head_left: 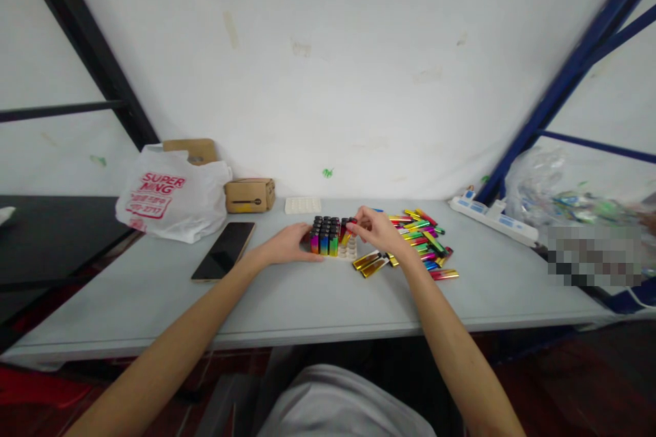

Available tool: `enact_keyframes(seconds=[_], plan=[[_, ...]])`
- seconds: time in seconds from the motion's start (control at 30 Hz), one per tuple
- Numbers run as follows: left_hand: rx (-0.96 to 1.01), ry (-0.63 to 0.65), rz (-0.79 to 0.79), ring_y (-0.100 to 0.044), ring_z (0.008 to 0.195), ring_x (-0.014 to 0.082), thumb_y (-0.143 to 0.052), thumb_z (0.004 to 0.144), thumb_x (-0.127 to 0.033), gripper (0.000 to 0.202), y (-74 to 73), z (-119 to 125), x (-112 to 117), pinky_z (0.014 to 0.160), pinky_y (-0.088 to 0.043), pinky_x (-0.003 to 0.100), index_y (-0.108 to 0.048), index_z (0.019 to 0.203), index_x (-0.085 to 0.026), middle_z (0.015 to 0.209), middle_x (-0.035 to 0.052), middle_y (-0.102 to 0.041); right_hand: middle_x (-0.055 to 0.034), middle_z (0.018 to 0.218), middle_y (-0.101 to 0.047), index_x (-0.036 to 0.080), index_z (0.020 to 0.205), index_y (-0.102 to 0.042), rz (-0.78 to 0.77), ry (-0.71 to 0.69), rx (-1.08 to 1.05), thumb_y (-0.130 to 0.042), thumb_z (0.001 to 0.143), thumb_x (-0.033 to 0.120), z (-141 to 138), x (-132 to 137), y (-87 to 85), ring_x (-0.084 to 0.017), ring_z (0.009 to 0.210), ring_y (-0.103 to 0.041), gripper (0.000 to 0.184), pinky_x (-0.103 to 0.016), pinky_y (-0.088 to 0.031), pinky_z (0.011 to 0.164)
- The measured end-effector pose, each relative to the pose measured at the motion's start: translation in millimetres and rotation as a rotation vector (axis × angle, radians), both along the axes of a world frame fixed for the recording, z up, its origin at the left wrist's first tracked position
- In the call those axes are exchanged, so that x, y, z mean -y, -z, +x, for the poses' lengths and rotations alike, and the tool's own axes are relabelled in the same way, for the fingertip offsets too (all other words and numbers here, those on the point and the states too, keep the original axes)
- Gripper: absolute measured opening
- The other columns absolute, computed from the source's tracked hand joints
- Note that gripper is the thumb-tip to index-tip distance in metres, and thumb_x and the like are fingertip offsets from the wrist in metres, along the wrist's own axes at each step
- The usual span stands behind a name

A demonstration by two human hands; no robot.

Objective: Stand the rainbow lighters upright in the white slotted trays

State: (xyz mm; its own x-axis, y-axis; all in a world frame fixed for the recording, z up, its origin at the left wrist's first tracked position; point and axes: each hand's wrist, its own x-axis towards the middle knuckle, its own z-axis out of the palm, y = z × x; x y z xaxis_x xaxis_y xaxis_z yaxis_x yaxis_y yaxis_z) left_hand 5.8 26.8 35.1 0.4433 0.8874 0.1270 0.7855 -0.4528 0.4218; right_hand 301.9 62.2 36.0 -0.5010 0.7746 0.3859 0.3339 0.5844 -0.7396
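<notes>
Upright lighters (324, 239) with black tops and shiny multicoloured bodies stand in rows in a white tray (348, 251) with round holes. My left hand (293, 244) steadies the tray's left end, thumb along the front and fingers behind. At the right end of the rows, my right hand (373, 227) pinches a red and gold lighter (346, 235) over the holes; its lower end is close to the tray, and I cannot tell if it is seated. Loose metallic lighters (423, 239) lie in a pile beyond my right wrist, with two gold ones (372, 265) nearer the tray.
A second white holed tray (303, 205) lies by the wall. To the left are a smartphone (224, 250), a small cardboard box (250, 195) and a white plastic bag (171, 194). A power strip (493, 220) and clear plastic bag (538, 181) sit at the right.
</notes>
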Motion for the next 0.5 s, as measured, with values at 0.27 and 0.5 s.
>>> enact_keyframes(seconds=[0.27, 0.5], plan=[[0.001, 0.003, -0.006, -0.073, 0.101, 0.0362, -0.081, 0.072, -0.073, 0.068, -0.9, 0, 0, 0.087, -0.057, 0.041, -0.07, 0.109, -0.017, 0.109, 0.0128, -0.078, -0.0003, 0.075, -0.07, 0.021, 0.088, -0.068, -0.001, -0.077, 0.104, -0.078, 0.092, 0.05, 4, -2, -3.4, -0.016, 0.067, -0.062, 0.031, -0.026, -0.044, 0.062], [-0.002, 0.002, 0.017, -0.073, 0.101, 0.0375, -0.081, 0.07, -0.077, 0.072, 0.5, 0, -1, 0.09, -0.057, 0.043, -0.071, 0.109, -0.017, 0.111, 0.0141, -0.078, -0.0006, 0.067, -0.071, 0.02, 0.073, -0.071, 0.03, -0.024, 0.178, -0.082, 0.088, 0.051, -6, 1, 0.7, -0.015, 0.06, -0.059, 0.036, -0.026, -0.038, 0.057]])
